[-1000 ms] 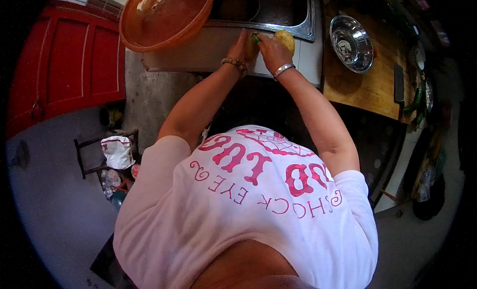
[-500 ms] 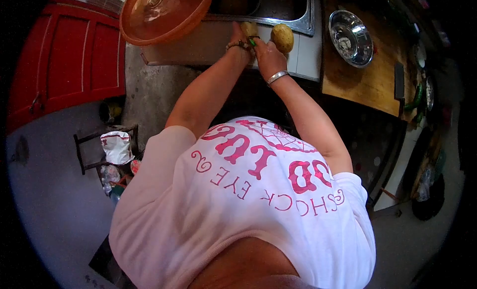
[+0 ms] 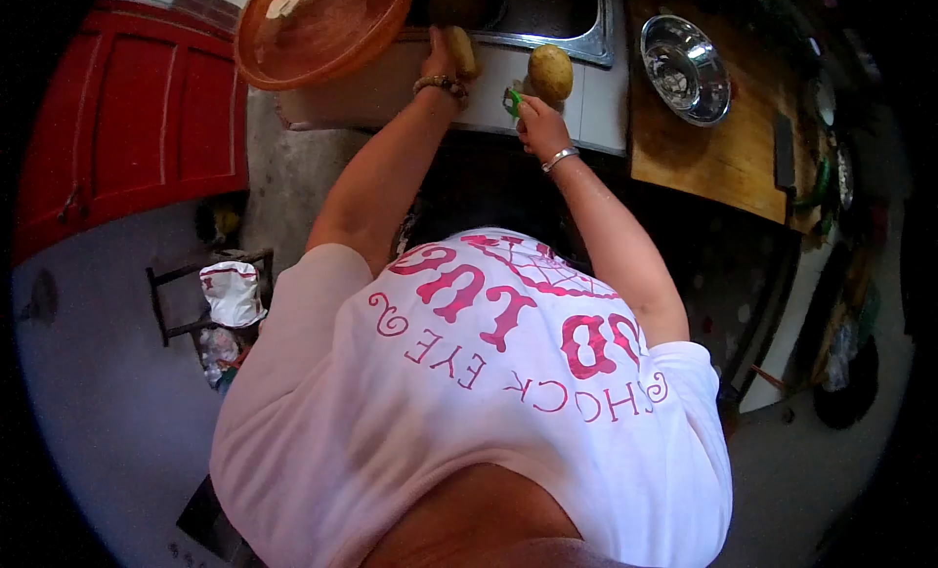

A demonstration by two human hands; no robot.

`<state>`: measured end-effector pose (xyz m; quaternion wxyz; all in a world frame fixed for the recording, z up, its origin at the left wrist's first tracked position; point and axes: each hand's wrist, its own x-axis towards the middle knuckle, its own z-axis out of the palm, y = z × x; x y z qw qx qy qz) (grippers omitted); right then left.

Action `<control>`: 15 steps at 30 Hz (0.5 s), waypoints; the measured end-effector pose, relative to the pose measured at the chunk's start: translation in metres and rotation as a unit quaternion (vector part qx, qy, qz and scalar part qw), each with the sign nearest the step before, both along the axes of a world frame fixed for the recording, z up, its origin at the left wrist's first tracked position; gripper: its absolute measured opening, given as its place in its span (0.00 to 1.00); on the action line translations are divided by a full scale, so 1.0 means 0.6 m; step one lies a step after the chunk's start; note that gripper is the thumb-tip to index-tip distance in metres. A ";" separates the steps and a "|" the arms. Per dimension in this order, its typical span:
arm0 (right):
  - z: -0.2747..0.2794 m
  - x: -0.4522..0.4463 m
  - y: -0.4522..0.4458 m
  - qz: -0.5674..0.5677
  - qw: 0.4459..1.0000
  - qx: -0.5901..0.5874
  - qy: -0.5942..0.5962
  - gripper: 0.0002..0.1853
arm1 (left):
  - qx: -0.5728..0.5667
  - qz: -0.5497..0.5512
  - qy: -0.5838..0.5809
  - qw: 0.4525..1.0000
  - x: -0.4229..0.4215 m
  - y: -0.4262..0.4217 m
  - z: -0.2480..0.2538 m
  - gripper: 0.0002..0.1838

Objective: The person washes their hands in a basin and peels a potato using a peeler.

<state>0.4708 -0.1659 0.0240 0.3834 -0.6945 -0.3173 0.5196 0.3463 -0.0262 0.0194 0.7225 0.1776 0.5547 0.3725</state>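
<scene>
My left hand (image 3: 443, 60), with a beaded bracelet at its wrist, is closed round a potato (image 3: 463, 53) near the sink's front edge. To its right my right hand (image 3: 540, 126) grips a small green tool (image 3: 513, 101), which looks like a peeler. A gap separates the tool from the held potato. A second yellowish potato (image 3: 550, 73) rests on the light tiled counter (image 3: 595, 104), just beyond my right hand. A silver bracelet circles my right wrist.
A large orange basin (image 3: 322, 31) with water stands at the upper left. Behind my hands lies the metal sink (image 3: 586, 46). A shiny steel bowl (image 3: 685, 70) sits on a wooden board (image 3: 713, 168) at right, beside a dark-bladed knife (image 3: 784, 151) and green peppers (image 3: 819, 182).
My hands have moved apart. The left one, with its potato, has gone left towards the basin; the right one, with the green tool, has shifted right and slightly back towards me.
</scene>
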 end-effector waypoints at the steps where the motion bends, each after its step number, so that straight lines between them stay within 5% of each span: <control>1: 0.007 0.001 0.003 0.000 1.000 0.001 0.004 0.13 | 0.024 0.014 -0.075 0.997 -0.008 -0.002 -0.003 0.38; 3: 0.020 0.006 0.015 -0.038 0.970 -0.013 0.240 0.14 | 0.030 -0.030 -0.106 0.993 -0.021 0.004 -0.030 0.36; 7: 0.014 0.016 0.036 -0.110 0.900 -0.073 0.416 0.08 | 0.001 -0.074 -0.146 0.986 -0.029 -0.006 -0.060 0.32; 15: -0.022 0.026 0.045 -0.130 0.856 -0.048 0.498 0.09 | -0.014 -0.056 -0.233 0.971 -0.060 -0.024 -0.068 0.31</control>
